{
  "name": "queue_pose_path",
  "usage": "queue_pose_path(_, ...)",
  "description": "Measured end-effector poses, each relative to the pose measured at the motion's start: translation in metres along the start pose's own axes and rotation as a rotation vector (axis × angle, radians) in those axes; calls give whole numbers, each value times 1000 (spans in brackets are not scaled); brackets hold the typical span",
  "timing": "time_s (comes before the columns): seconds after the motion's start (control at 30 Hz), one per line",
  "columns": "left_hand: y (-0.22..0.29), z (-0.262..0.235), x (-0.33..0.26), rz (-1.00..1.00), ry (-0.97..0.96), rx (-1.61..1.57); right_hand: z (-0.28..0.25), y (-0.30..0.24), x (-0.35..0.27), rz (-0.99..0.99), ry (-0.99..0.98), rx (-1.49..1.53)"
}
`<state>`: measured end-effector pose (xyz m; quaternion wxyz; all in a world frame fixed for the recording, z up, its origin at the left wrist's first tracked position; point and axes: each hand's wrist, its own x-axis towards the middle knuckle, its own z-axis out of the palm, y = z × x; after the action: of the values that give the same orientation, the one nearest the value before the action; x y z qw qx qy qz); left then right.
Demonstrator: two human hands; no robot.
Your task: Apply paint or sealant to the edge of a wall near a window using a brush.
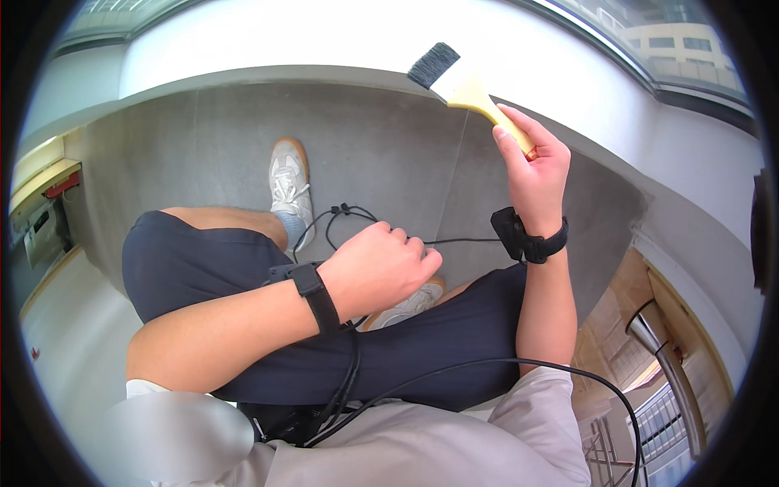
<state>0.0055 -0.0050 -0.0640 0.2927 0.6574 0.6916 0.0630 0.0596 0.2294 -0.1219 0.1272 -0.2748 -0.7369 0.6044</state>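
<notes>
My right hand is closed round the pale yellow handle of a flat paintbrush. The brush is raised at the upper right, its dark bristles pointing up and left in front of a white ledge. Over my lap, my left hand is curled into a loose fist, knuckles up. No object sticks out of it, and its palm side is hidden. The two hands are apart. Each wrist wears a black strap with a small dark device.
Black cables run across my lap and over the grey floor. My white shoes rest on that floor. Windows line the far side. A metal tube-shaped handle stands at the lower right, and a wooden-edged unit at the left.
</notes>
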Motion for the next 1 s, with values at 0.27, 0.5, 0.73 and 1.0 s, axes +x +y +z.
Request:
queue_pose_path(0.27, 0, 0, -1, 15, 7, 12, -1, 2, 2, 11, 125, 21)
queue_pose_path(0.5, -1, -1, -4, 11, -8, 14, 3, 2, 0, -11, 53, -44)
queue_pose_path(0.73, 0, 1, -1, 5, 3, 24, 4, 3, 0, -48, -54, -79)
queue_pose_path(1.0, 0, 0, -1, 5, -5, 29, 2, 6, 1, -68, 69, 40)
